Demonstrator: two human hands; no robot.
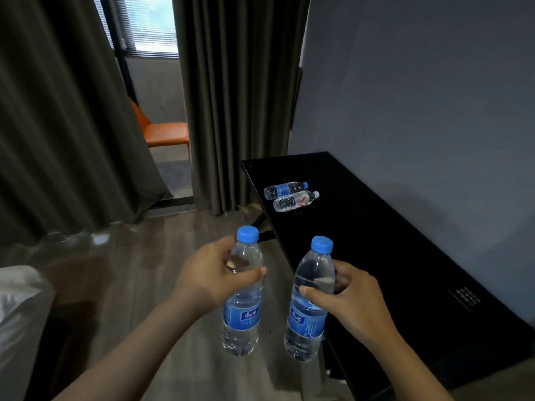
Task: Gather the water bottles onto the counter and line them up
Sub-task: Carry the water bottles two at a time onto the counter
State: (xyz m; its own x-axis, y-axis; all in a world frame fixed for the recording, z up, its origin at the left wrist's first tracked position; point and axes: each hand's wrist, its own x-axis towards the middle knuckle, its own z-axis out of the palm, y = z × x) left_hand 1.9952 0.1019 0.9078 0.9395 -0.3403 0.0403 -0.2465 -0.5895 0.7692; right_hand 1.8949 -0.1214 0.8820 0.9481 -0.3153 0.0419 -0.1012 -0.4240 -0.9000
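Note:
My left hand (210,273) grips the upper part of a clear water bottle with a blue cap and blue label (242,314), held upright above the floor. My right hand (351,296) grips a second blue-capped bottle (308,319), upright and tilted a little, beside the near edge of the black counter (390,241). Two more bottles lie on their sides on the counter's far end: a blue-label bottle (285,189) and, just in front of it, a red-label bottle with a white cap (295,200).
The counter runs along a grey wall (419,96) on the right. Dark curtains (231,96) hang behind its far end, with an orange chair (165,133) between them. White bedding (17,308) lies at the lower left. Wood floor (162,250) spreads under my arms.

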